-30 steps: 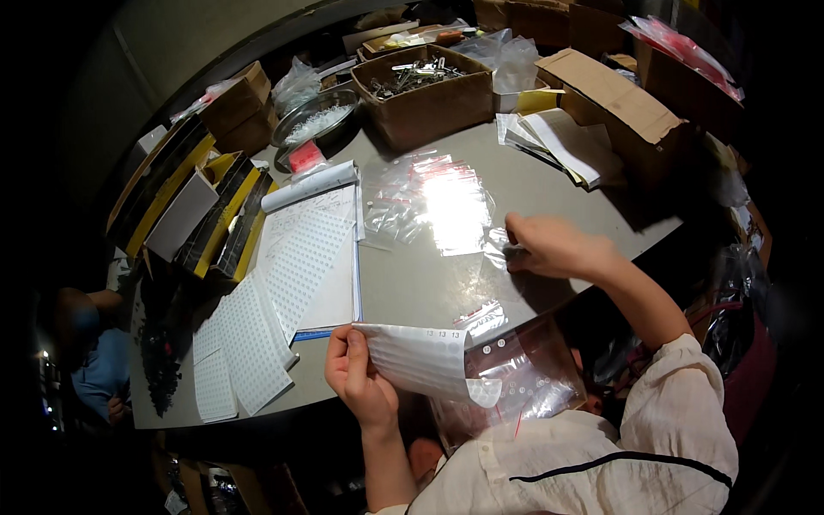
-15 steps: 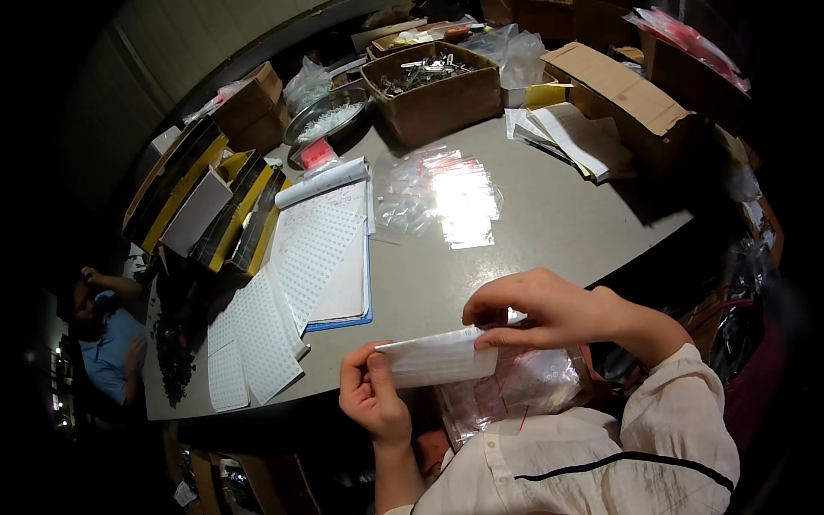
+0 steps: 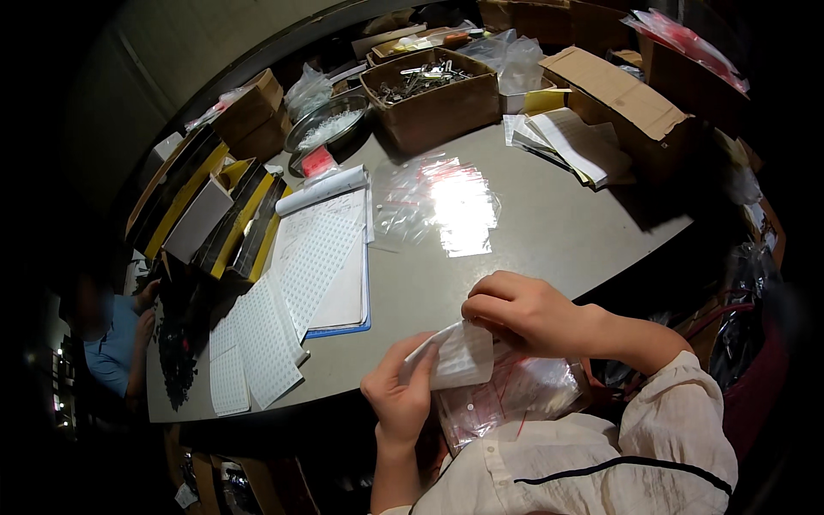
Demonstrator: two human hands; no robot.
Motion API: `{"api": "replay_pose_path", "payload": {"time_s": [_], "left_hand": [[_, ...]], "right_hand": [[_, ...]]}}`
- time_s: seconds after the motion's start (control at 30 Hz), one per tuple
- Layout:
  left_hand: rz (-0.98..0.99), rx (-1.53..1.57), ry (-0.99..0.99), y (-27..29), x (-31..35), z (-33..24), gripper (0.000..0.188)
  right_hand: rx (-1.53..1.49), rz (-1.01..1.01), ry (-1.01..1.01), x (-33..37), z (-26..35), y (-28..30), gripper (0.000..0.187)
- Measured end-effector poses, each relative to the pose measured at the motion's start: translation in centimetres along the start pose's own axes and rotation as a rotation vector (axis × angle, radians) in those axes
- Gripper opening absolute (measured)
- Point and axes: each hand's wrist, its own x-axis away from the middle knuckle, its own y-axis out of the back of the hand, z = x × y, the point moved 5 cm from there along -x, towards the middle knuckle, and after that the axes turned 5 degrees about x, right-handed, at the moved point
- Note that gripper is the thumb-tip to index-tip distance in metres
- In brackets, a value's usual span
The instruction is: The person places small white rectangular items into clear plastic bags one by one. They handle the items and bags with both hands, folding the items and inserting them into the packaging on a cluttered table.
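Observation:
A white label sheet with faint rows is bent between my two hands, above the table's front edge. My left hand grips its left end, thumb on the near side. At its upper right edge, the fingers of my right hand are pinched together on the sheet; the fingertips are partly hidden. Below the sheet, clear plastic bags with red lines lie on my lap. Beyond my hands, more clear zip bags are spread on the table, some shining brightly under the light.
Printed label sheets overlap a blue clipboard at left. Behind stand black-and-yellow boxes, a bowl of small white pieces and a carton of metal parts. Papers lie at back right. Another person sits at far left.
The label sheet has gone from nearly flat to bent, as my left hand moved right and turned. My right fingers shifted slightly to its upper edge. The other person's arms came down.

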Motion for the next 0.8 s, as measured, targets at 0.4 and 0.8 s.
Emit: {"api": "replay_pose_path", "payload": {"time_s": [0.4,0.8], "left_hand": [[-0.092,0.225,0.263,0.6,-1.4,3.2,0.017],[-0.163,0.232,0.262,2.7,-2.5,5.0,0.015]], "right_hand": [[0.274,-0.161,0.386,0.0,0.8,-0.8,0.021],[0.143,0.233,-0.489,-6.5,-20.8,-1.0,0.027]]}}
